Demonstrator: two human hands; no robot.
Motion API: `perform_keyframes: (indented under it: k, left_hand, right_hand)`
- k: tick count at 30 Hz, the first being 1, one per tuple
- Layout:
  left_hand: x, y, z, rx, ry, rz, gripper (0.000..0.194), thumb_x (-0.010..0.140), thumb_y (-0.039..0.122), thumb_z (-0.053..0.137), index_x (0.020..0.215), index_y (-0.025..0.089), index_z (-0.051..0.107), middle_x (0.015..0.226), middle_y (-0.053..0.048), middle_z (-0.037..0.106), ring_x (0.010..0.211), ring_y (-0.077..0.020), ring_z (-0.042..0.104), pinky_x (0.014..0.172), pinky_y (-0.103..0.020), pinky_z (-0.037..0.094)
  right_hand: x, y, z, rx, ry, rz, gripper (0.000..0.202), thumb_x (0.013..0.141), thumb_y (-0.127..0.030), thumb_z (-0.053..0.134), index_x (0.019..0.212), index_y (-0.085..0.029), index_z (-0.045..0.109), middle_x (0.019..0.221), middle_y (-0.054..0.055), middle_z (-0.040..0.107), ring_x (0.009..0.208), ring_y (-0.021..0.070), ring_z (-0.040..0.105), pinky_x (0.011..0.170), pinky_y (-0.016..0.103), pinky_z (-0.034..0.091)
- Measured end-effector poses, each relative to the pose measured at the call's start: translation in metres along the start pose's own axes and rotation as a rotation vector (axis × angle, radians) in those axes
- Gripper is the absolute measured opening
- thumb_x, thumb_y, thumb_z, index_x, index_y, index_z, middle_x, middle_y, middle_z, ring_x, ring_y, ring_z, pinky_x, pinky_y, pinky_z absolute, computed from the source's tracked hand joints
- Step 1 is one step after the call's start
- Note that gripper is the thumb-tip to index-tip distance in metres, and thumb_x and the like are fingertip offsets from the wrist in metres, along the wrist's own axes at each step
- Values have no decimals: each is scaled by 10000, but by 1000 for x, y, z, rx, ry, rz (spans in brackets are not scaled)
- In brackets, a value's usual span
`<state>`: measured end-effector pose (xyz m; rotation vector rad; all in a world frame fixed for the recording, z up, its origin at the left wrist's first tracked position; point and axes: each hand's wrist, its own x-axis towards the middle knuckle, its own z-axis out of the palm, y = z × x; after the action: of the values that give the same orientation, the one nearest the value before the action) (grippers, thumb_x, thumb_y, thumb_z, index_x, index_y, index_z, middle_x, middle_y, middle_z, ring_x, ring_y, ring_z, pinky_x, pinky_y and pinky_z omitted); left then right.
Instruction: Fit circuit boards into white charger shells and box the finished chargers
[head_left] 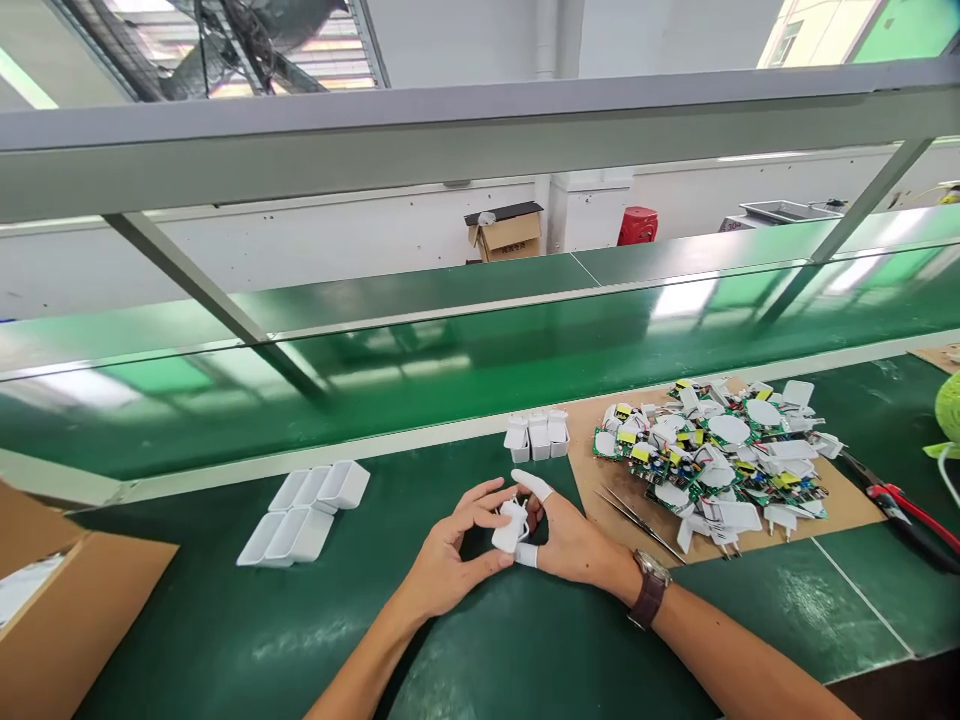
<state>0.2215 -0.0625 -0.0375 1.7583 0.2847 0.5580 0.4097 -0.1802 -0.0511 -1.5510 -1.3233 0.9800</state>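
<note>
Near the middle of the green bench, my left hand and my right hand meet around a small white plastic plug piece. The left fingers and thumb pinch it from the left. White finger covers sit on the right thumb and a fingertip, and these close on its other side; part of the piece is hidden by the fingers. Just beyond the hands stand white housings with parts showing at their tops. To the right, circuit boards with white plug parts lie heaped on a cardboard sheet.
Several open white housings stand on the left, beyond a cardboard box. Tweezers lie on the sheet's edge; red-handled pliers are at far right. A raised ledge and metal frame run behind.
</note>
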Motion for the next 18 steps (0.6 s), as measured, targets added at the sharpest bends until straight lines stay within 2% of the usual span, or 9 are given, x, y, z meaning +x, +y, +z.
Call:
perform_keyframes:
  k: [2,5,7,9,13,18]
  left_hand:
    - [0,-1,0,-28,14,5,230,830,320,846,1002,214,736,1292,-164,721,1443,-352,491,1159,-606,421]
    - [0,-3,0,-34,132,53,222,820,344,847,929,188,732,1197,-174,734,1274,-339,642,1047,-514,541]
    - [0,-3,2,74,219,89,196,823,328,840,928,194,742,1176,-152,726,1155,-298,703,971,-440,587]
    - [0,1,3,269,254,138,150,830,285,828,943,216,758,1161,-120,722,1077,-254,724,925,-382,602]
    - [1,14,7,601,203,275,128,871,223,778,995,255,771,1171,-85,718,1008,-211,731,877,-332,611]
    - [3,24,7,803,148,395,157,893,195,743,1037,256,753,1184,-92,728,1066,-246,715,910,-386,607]
  right_hand:
    - [0,1,1,-10,0,-17,923,789,-351,821,1559,-229,328,1153,73,648,902,219,639,868,427,556]
    - [-1,-1,3,-38,18,-71,933,775,-324,831,1556,-239,328,1218,80,618,887,201,630,847,402,560]
    - [-1,-3,4,-65,36,-86,923,779,-312,822,1558,-241,330,1223,78,609,856,187,617,828,393,558]
    - [-2,-6,4,-83,45,-98,910,785,-315,809,1557,-226,334,1226,84,600,828,178,603,812,392,553]
    - [-2,-10,3,-86,45,-125,903,781,-272,779,1560,-198,328,1233,97,584,835,179,597,806,384,542]
    - [-2,-11,1,-78,20,-126,913,780,-246,753,1572,-197,302,1216,101,580,877,202,611,828,396,541]
